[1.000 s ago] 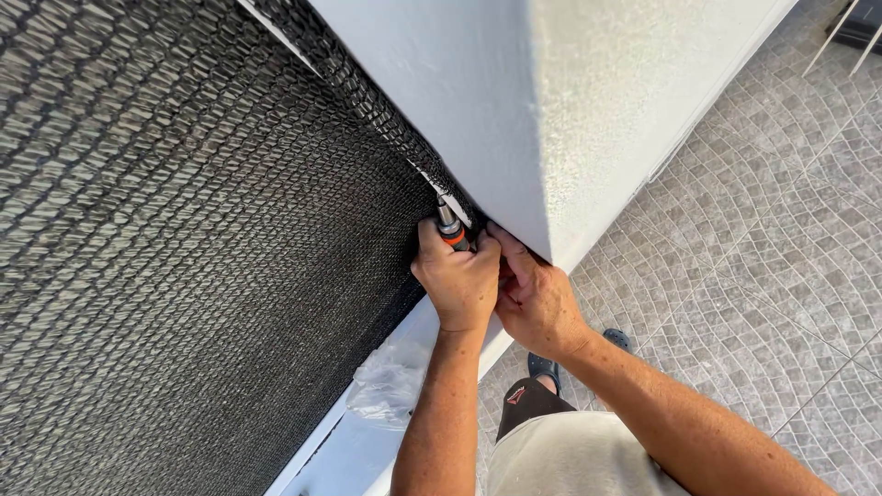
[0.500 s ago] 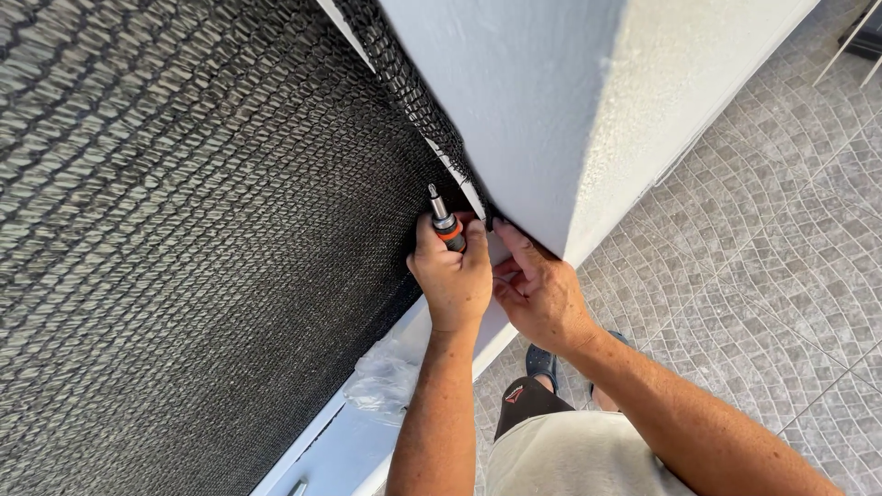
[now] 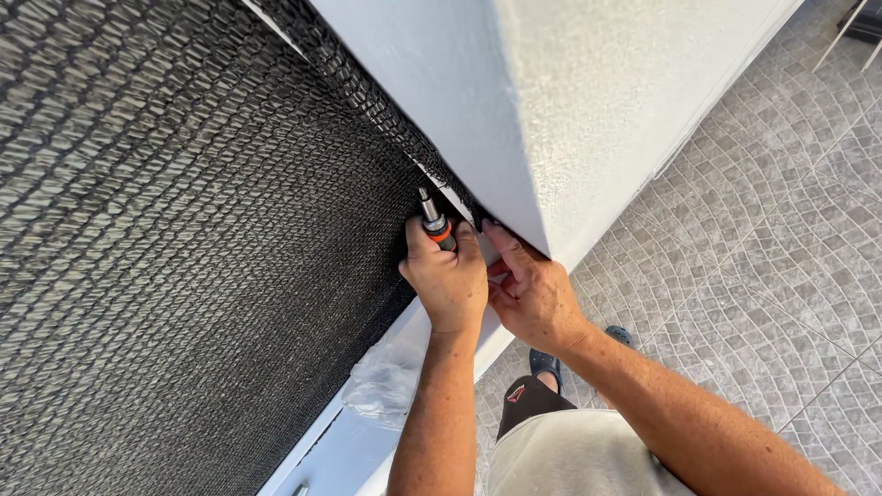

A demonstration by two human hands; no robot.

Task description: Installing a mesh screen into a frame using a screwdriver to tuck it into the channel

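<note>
Both hands shifted slightly along wall edge since half second ago; tool tip now clear of mesh edge, pointing up; left hand (image 3: 447, 280) fingers curled tight round screwdriver (image 3: 434, 220), orange-and-black handle, metal shaft sticking out above knuckles; right hand (image 3: 531, 292) just beside left, touching it, fingertips pressed to edge of black mesh netting (image 3: 184, 257) under white wall corner (image 3: 551, 119); whether those fingers pinch anything, cannot tell; crumpled clear plastic (image 3: 386, 386) below left wrist; grey tiled floor (image 3: 753, 276) beyond right forearm.
</note>
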